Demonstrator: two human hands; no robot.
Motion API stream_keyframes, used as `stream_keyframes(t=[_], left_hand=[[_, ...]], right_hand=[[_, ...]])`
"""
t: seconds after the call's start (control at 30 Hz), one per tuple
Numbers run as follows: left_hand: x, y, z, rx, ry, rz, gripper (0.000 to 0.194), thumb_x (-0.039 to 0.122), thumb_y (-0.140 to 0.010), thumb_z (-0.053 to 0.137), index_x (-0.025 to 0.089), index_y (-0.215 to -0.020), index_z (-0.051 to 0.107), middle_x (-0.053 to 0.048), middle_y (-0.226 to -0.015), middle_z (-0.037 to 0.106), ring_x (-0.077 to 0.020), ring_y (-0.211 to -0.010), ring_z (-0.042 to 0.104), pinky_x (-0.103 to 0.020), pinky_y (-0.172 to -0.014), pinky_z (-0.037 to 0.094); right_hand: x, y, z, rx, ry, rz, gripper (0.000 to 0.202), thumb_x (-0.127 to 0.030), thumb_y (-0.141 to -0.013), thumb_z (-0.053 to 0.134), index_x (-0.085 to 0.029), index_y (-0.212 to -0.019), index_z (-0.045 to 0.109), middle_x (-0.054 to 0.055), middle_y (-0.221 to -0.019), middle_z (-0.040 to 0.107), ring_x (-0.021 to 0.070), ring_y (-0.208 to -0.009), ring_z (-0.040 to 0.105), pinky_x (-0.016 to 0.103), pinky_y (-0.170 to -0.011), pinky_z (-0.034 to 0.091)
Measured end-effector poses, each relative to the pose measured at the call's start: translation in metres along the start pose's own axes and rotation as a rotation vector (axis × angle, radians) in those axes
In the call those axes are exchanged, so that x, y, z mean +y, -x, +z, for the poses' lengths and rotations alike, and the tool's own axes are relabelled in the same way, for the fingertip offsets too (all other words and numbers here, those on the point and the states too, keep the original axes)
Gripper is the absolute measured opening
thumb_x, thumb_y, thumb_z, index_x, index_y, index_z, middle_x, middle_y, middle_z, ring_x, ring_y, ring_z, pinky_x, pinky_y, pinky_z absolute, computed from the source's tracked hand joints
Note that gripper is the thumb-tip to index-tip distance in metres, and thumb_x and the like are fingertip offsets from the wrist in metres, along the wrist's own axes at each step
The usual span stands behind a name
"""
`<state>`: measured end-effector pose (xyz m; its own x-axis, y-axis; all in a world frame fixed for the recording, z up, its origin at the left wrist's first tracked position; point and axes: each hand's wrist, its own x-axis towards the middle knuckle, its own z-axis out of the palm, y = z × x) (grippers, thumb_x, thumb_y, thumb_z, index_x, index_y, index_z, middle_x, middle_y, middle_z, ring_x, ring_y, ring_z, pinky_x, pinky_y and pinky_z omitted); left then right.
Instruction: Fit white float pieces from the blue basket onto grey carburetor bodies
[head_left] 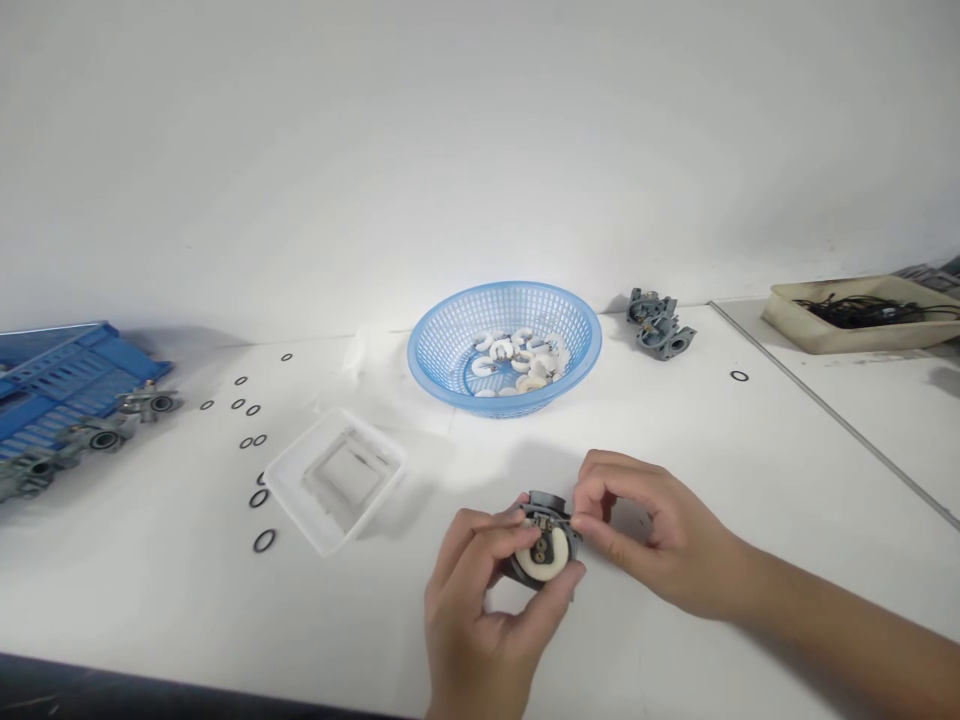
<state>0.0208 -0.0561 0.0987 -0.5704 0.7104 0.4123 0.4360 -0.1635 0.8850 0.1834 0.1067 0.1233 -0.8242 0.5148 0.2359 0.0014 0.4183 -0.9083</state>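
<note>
My left hand is wrapped round a grey metal carburetor, its open side turned up toward me. Inside the carburetor sits a white C-shaped float, with brass parts in the gap of its curve. The left index finger rests near the float's hinge. My right hand is closed in a pinch at the hinge's right end, on what looks like a thin metal pin; the fingertips hide most of it.
Behind stands a blue mesh basket of white floats. A white tray with thin pieces lies left, near several black rubber rings. More carburetors sit back right and by a blue crate. A cream bin holds black parts.
</note>
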Motion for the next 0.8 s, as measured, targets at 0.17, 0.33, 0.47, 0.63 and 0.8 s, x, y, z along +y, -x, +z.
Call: stream_keyframes(t=[0.17, 0.33, 0.47, 0.63, 0.8], left_hand=[[-0.001, 0.0, 0.0, 0.001, 0.008, 0.026, 0.029, 0.018, -0.087, 0.093, 0.031, -0.111, 0.083, -0.002, -0.111, 0.073, -0.0235, -0.11, 0.084, -0.029, -0.08, 0.077], [0.002, 0.001, 0.003, 0.017, -0.013, 0.01, 0.037, 0.019, -0.085, 0.093, 0.03, -0.117, 0.077, -0.002, -0.106, 0.075, -0.0243, -0.111, 0.084, -0.028, -0.076, 0.077], [0.005, 0.002, 0.006, 0.034, 0.031, -0.001, 0.04, 0.017, -0.085, 0.092, 0.03, -0.118, 0.074, -0.003, -0.108, 0.074, -0.0296, -0.122, 0.082, -0.031, -0.076, 0.078], [0.001, -0.001, 0.004, 0.0, -0.011, 0.108, 0.034, 0.015, -0.087, 0.091, 0.03, -0.113, 0.075, -0.004, -0.107, 0.076, -0.0276, -0.118, 0.082, -0.033, -0.079, 0.078], [-0.003, -0.002, 0.001, 0.009, -0.051, 0.198, 0.029, 0.016, -0.089, 0.09, 0.029, -0.11, 0.074, -0.006, -0.108, 0.076, -0.0264, -0.111, 0.081, -0.044, -0.087, 0.08]], right_hand=[[-0.001, 0.0, 0.002, -0.002, 0.051, -0.013, 0.024, -0.036, -0.114, 0.068, -0.025, -0.092, 0.065, 0.001, -0.091, 0.061, 0.0189, -0.081, 0.058, 0.034, -0.073, 0.048], [-0.007, 0.002, 0.005, 0.007, 0.103, -0.026, 0.02, -0.029, -0.11, 0.069, -0.025, -0.091, 0.064, 0.0, -0.089, 0.061, 0.0193, -0.079, 0.06, 0.034, -0.071, 0.049], [-0.012, 0.004, 0.004, -0.002, 0.122, -0.013, 0.019, -0.027, -0.11, 0.068, -0.026, -0.091, 0.063, 0.0, -0.09, 0.062, 0.0184, -0.08, 0.061, 0.033, -0.072, 0.05], [-0.012, 0.004, 0.004, -0.012, 0.083, 0.036, 0.021, -0.03, -0.112, 0.066, -0.026, -0.091, 0.062, 0.0, -0.091, 0.062, 0.0187, -0.082, 0.06, 0.034, -0.076, 0.051], [-0.016, 0.004, 0.007, 0.003, 0.061, 0.067, 0.024, -0.032, -0.112, 0.066, -0.026, -0.089, 0.063, 0.0, -0.089, 0.065, 0.0189, -0.078, 0.061, 0.035, -0.073, 0.051]])
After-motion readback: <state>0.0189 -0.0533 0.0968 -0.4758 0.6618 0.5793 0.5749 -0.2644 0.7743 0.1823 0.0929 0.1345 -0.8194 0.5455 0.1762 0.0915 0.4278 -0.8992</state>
